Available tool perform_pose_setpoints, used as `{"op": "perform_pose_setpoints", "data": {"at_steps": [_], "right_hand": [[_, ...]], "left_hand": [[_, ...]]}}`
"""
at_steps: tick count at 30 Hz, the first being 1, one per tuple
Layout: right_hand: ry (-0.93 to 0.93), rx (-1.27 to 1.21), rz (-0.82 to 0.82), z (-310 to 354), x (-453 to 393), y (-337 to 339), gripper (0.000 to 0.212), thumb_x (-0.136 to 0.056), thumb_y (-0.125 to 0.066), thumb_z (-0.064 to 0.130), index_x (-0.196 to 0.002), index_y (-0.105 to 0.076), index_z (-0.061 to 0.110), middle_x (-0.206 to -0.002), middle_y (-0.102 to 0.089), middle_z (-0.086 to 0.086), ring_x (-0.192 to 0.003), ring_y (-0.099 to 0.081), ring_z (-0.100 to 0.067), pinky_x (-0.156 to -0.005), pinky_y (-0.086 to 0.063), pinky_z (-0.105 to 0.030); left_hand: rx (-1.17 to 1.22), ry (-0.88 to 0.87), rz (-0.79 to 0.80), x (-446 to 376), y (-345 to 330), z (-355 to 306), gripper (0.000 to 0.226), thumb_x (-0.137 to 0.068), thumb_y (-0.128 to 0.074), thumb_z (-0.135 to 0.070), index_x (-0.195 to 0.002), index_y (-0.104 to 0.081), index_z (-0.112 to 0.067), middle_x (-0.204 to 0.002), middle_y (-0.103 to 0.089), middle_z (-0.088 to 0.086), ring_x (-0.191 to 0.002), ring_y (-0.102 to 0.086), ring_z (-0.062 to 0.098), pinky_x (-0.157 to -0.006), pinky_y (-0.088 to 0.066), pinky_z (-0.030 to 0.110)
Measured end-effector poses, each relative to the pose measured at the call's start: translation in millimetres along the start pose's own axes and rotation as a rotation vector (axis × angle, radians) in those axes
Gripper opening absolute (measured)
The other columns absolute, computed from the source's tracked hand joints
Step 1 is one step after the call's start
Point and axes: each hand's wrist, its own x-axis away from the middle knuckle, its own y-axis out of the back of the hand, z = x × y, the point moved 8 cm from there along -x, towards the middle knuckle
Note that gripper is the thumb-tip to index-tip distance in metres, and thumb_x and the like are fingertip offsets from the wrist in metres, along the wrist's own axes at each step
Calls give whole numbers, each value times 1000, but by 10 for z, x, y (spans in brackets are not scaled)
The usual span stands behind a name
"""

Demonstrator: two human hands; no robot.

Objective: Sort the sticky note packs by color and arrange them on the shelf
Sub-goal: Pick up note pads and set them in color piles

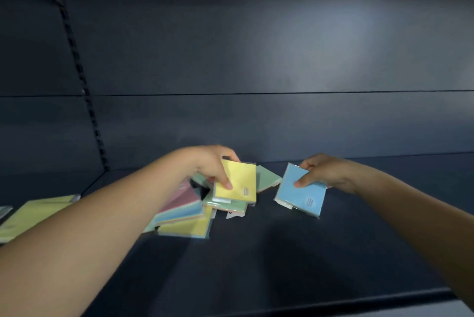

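Nearest us the dark shelf (256,265) lies bare along its front edge, with our two bare forearms reaching in over it. At the left edge a pale yellow-green pack (33,214) lies flat, partly hidden by our left forearm. Further in, toward the middle of the shelf, sits the pile (184,216) of mixed packs: yellow at the bottom front, blue and pink above it, green behind. Our left hand (207,162) has its grip closed on a yellow pack (237,180), thumb on its top face and fingers behind its far edge; it is tilted, and we cannot tell whether it touches the pile below it. A green pack (268,178) peeks out just behind it. To the right, apart from the pile, our right hand (325,170) pinches a blue pack (300,192) by its far corner, thumb on top, the pack tilted with its near edge down toward the shelf. Behind stands the dark back panel (256,60)
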Motion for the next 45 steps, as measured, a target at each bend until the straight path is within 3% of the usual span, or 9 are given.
{"op": "perform_pose_setpoints", "data": {"at_steps": [4, 10, 15, 19, 27, 31, 36, 40, 45], "right_hand": [[-36, -108, -173, 148, 293, -44, 15, -78, -71, 3, -90, -63, 6, -84, -70, -11, -74, -65, -22, -69, -49, -30], [65, -308, -326, 856, 921, -388, 5, -86, -62, 2, -86, -61, 6, -90, -67, -14, -76, -62, -25, -65, -48, -31], [157, -602, -336, 1727, 1286, -1090, 14, -87, -58, -3, -101, -60, -2, -97, -65, -20, -76, -64, -29, -64, -53, -34], [207, -668, -287, 2309, 1551, -1887, 6, -86, -60, -2, -85, -61, 4, -80, -66, -11, -64, -63, -19, -63, -55, -29], [248, -658, -264, 2967, 1656, -2890, 8, -83, -65, 1, -86, -59, 7, -98, -69, -19, -80, -64, -28, -83, -51, -42], [224, -616, -273, 3029, 1584, -2973, 9, -84, -65, 1, -84, -59, 8, -100, -69, -19, -80, -65, -29, -89, -51, -48], [223, -617, -299, 2976, 1395, -2823, 8, -84, -64, 0, -86, -59, 6, -90, -68, -13, -74, -66, -23, -70, -55, -33], [197, -639, -343, 2896, 1164, -2630, 8, -84, -65, 1, -87, -60, 7, -94, -68, -16, -79, -64, -29, -80, -52, -41], [154, -666, -336, 2796, 847, -2447, 8, -84, -65, 0, -88, -60, 6, -89, -69, -15, -80, -65, -30, -89, -52, -47]], "left_hand": [[353, -11, -227, 360, 262, 278, 71, -69, -77, 3, -128, -47, -24, -111, -58, 9, -96, -59, 23, -79, -48, 29], [598, 0, -514, 1338, 906, 1056, 35, -73, -75, -5, -107, -68, -8, -107, -69, 7, -101, -64, 24, -91, -49, 34], [576, -41, -519, 2181, 1183, 1671, 12, -85, -66, -11, -93, -66, -20, -97, -68, 3, -89, -64, 20, -78, -54, 34], [525, 61, -508, 2787, 1267, 2389, 3, -94, -56, -18, -91, -56, -19, -98, -64, 5, -91, -64, 26, -74, -59, 42], [845, 225, -397, 3549, 1314, 3453, 26, -87, -55, 9, -108, -54, -8, -118, -60, 17, -104, -62, 32, -78, -56, 42], [825, 186, -334, 3529, 1353, 3566, 51, -81, -56, 18, -121, -55, -14, -117, -62, 13, -104, -62, 29, -78, -57, 36], [787, 164, -459, 3376, 1531, 3625, 36, -78, -64, 14, -104, -63, -12, -99, -67, 10, -88, -66, 22, -66, -58, 27], [848, 136, -528, 3067, 1611, 3574, 31, -77, -70, 5, -105, -62, -6, -98, -66, 12, -88, -65, 21, -66, -54, 24], [897, 133, -338, 2422, 1336, 3332, 38, -78, -71, 2, -114, -59, -3, -109, -66, 15, -90, -64, 20, -60, -55, 20]]}}
